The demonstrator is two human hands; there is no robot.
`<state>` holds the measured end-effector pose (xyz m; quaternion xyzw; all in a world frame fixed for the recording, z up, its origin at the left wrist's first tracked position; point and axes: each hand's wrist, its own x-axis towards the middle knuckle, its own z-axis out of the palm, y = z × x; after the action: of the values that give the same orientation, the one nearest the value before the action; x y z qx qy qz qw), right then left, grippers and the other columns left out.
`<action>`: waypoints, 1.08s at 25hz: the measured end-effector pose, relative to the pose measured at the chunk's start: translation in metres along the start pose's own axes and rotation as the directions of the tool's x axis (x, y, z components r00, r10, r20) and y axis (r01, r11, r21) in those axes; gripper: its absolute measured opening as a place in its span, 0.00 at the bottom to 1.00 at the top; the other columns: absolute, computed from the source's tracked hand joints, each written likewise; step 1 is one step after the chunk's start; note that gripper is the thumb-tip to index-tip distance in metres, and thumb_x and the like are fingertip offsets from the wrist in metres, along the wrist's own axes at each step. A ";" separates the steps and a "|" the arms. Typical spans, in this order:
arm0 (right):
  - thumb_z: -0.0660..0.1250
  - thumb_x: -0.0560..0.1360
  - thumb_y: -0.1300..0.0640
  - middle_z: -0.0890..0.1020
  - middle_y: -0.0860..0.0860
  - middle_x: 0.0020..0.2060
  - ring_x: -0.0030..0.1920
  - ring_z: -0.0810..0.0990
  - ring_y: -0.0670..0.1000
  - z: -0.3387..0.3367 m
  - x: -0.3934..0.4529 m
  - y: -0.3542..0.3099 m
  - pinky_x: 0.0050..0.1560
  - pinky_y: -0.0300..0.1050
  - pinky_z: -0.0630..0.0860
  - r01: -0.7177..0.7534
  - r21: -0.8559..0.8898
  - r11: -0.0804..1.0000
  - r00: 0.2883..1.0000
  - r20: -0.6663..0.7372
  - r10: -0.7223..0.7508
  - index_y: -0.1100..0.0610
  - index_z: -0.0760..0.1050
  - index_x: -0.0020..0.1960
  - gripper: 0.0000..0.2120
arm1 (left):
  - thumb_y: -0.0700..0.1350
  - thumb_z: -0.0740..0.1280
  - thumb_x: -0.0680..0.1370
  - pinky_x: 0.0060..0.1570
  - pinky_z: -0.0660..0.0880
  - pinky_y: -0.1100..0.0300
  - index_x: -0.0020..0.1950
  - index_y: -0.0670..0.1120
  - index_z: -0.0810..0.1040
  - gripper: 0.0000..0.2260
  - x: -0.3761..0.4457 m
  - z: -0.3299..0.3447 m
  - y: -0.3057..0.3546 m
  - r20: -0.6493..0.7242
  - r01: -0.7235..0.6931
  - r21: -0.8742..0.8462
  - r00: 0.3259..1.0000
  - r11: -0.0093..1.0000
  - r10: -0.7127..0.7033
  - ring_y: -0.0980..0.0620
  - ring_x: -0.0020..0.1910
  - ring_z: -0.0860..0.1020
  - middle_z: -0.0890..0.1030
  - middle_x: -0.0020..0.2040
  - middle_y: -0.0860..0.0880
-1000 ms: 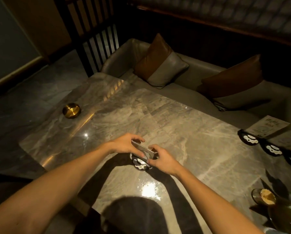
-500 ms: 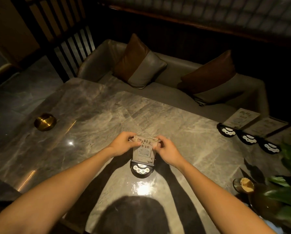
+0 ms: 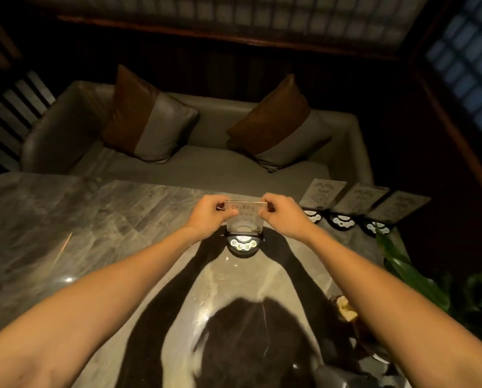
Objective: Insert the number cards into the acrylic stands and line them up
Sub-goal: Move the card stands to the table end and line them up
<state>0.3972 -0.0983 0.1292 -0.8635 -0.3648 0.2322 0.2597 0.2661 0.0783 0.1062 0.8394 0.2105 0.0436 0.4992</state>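
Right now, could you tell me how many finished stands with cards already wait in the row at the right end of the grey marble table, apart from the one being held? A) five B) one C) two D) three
D: three black-based stands with cards sit side by side there, while both hands hold a fourth clear card.

Left half of tabletop [image 3: 66, 233] bare; open passage there. Centre is taken up by the stand [image 3: 244, 233], gripped at both top corners by the hands, left [image 3: 210, 217] and right [image 3: 283, 217]. Far right edge is blocked by a row of three stands [image 3: 358, 204], set just beside one another. Near right corner is crowded by plant leaves [image 3: 407, 273] and a jar [image 3: 344, 310].
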 end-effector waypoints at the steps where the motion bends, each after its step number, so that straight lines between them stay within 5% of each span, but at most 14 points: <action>1: 0.66 0.78 0.57 0.83 0.51 0.41 0.42 0.81 0.51 -0.012 0.008 0.009 0.43 0.55 0.79 -0.005 -0.036 0.999 1.000 -0.006 0.004 0.53 0.77 0.47 0.02 | 0.42 0.72 0.77 0.41 0.76 0.62 0.41 0.55 0.82 0.08 0.015 0.009 0.008 0.008 0.001 0.011 1.000 1.000 -0.001 0.58 0.41 0.81 0.83 0.39 0.56; 7: 0.63 0.80 0.59 0.83 0.54 0.45 0.46 0.82 0.58 -0.056 0.046 0.058 0.44 0.56 0.79 0.028 -0.272 0.962 1.000 -0.005 -0.030 0.52 0.73 0.51 0.03 | 0.43 0.73 0.77 0.48 0.78 0.60 0.48 0.49 0.85 0.02 0.092 0.053 0.032 -0.019 -0.001 0.075 1.000 0.997 0.003 0.56 0.47 0.82 0.86 0.46 0.51; 9: 0.63 0.79 0.59 0.84 0.56 0.45 0.50 0.82 0.60 -0.063 0.063 0.072 0.59 0.56 0.76 0.030 -0.333 0.942 0.999 -0.015 -0.037 0.52 0.75 0.52 0.05 | 0.43 0.73 0.76 0.48 0.77 0.60 0.48 0.49 0.85 0.02 0.114 0.064 0.030 -0.021 0.013 0.094 1.000 0.996 -0.011 0.54 0.47 0.82 0.86 0.46 0.50; 12: 0.63 0.78 0.60 0.86 0.56 0.47 0.56 0.82 0.58 -0.066 0.082 0.088 0.77 0.58 0.56 0.041 -0.443 0.895 0.999 0.016 -0.038 0.53 0.78 0.54 0.08 | 0.43 0.74 0.76 0.48 0.78 0.58 0.47 0.48 0.85 0.01 0.136 0.077 0.024 -0.030 0.048 0.107 0.999 0.993 -0.045 0.54 0.47 0.83 0.86 0.44 0.50; 19: 0.62 0.80 0.60 0.86 0.52 0.46 0.55 0.83 0.55 -0.067 0.100 0.112 0.79 0.64 0.46 0.033 -0.447 0.894 0.999 0.037 -0.018 0.53 0.77 0.57 0.09 | 0.44 0.74 0.76 0.44 0.73 0.67 0.49 0.49 0.84 0.03 0.160 0.097 0.019 -0.043 0.077 0.080 0.996 0.994 -0.073 0.59 0.44 0.82 0.84 0.43 0.54; 22: 0.62 0.81 0.60 0.86 0.53 0.46 0.55 0.83 0.55 -0.069 0.099 0.116 0.79 0.64 0.45 0.045 -0.452 0.891 0.998 0.051 -0.024 0.53 0.76 0.58 0.09 | 0.44 0.74 0.76 0.47 0.76 0.63 0.52 0.47 0.83 0.05 0.164 0.096 0.024 -0.006 0.121 0.117 0.993 0.986 -0.121 0.55 0.48 0.82 0.84 0.46 0.53; 27: 0.65 0.81 0.55 0.83 0.55 0.60 0.65 0.79 0.55 -0.097 0.079 0.122 0.79 0.60 0.50 0.054 -0.385 0.922 0.997 -0.031 -0.071 0.54 0.73 0.70 0.18 | 0.52 0.74 0.75 0.56 0.73 0.62 0.66 0.48 0.79 0.21 0.163 0.091 0.057 0.027 0.096 0.229 0.994 0.969 -0.105 0.53 0.59 0.78 0.81 0.58 0.51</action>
<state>0.5665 -0.1392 0.1108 -0.8904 -0.4246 0.1290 0.1011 0.4571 0.0446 0.0872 0.8800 0.2465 -0.0225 0.4053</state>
